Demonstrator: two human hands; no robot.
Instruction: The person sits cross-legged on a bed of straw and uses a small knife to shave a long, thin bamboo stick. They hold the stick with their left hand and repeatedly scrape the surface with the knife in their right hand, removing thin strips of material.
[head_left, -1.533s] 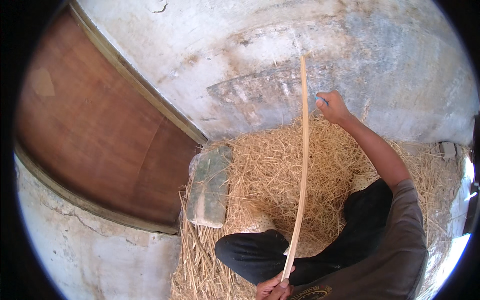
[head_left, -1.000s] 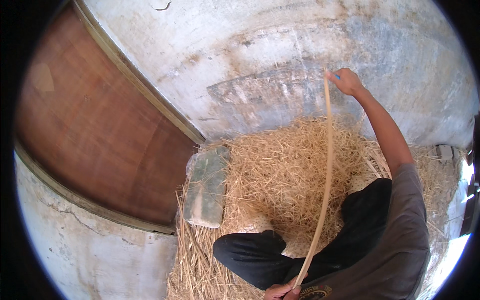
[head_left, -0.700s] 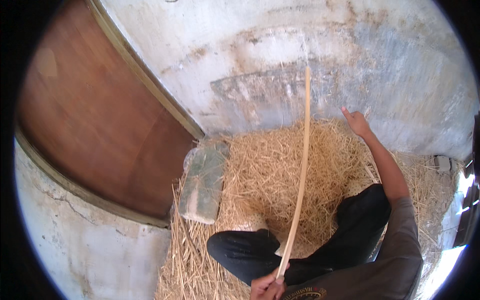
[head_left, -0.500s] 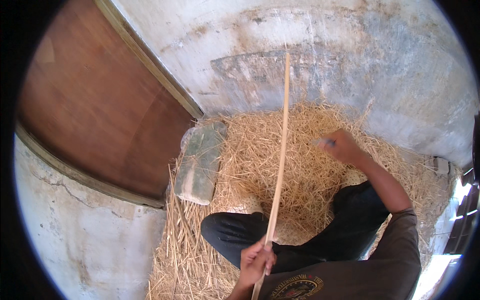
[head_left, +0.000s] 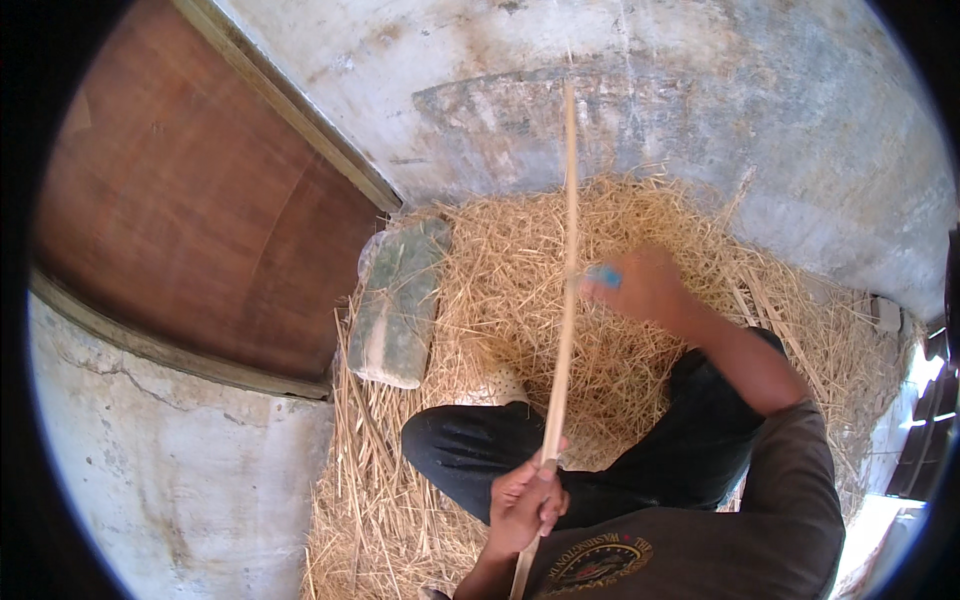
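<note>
A long, thin strip of pale wood or bamboo (head_left: 566, 340) runs from my lap up toward the wall, bowed slightly. Near its lower end my left hand (head_left: 524, 505) is closed around it, low in front of my shirt. My right hand (head_left: 645, 285) is smeared by motion, just right of the strip's middle. A small blue thing (head_left: 604, 276) pokes out of its closed fingers toward the strip; its kind is too blurred to make out. Whether it touches the strip, I cannot tell.
Loose straw-like shavings (head_left: 520, 250) cover the floor around my crossed legs (head_left: 460, 455). A grey-green stone slab (head_left: 400, 305) lies to the left, next to a brown door panel (head_left: 200, 210). A stained plaster wall (head_left: 700, 110) rises ahead. A small block (head_left: 885, 314) sits far right.
My right hand has moved left and slightly up to beside the strip, bringing the blue thing along. My left hand still grips the strip's lower end. The view has tilted slightly.
</note>
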